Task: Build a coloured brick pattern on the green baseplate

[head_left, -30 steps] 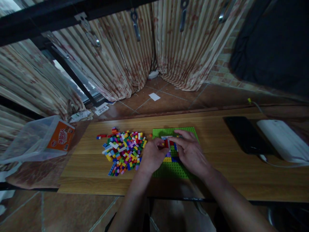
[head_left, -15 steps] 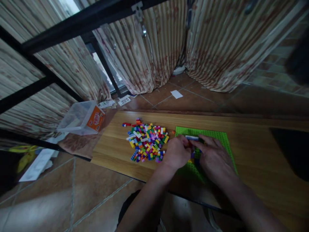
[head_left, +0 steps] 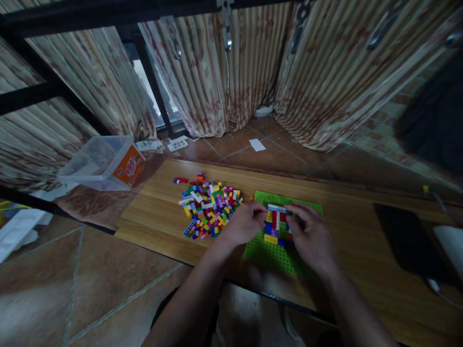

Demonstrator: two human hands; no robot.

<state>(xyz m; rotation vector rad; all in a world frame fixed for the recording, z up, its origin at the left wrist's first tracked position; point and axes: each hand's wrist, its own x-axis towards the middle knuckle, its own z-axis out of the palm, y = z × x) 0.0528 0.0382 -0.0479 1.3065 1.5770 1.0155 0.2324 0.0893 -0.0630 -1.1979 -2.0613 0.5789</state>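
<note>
A block of toy building bricks (head_left: 275,225) in white, red, blue, purple and yellow stands on a green baseplate (head_left: 258,253). Along its far edge lies a long white brick (head_left: 276,208). My left hand (head_left: 248,224) is at the block's left side, fingers curled with a gap between thumb and index, nothing visible in them. On the other side, my right hand (head_left: 311,236) has its thumb and fingers apart and covers part of the block. Its fingertips are close to the white brick's right end; whether they touch it I cannot tell.
A pile of loose mixed bricks (head_left: 213,207) lies left of the baseplate on the wooden table (head_left: 152,207). Beyond the table's left end stands a clear plastic box (head_left: 97,164) with an orange label. A dark flat object (head_left: 405,241) and a white cable (head_left: 439,288) lie at the right.
My hands have drawn apart from the white brick, uncovering more of the brick block between them. The camera view has shifted, so table and baseplate appear farther left.
</note>
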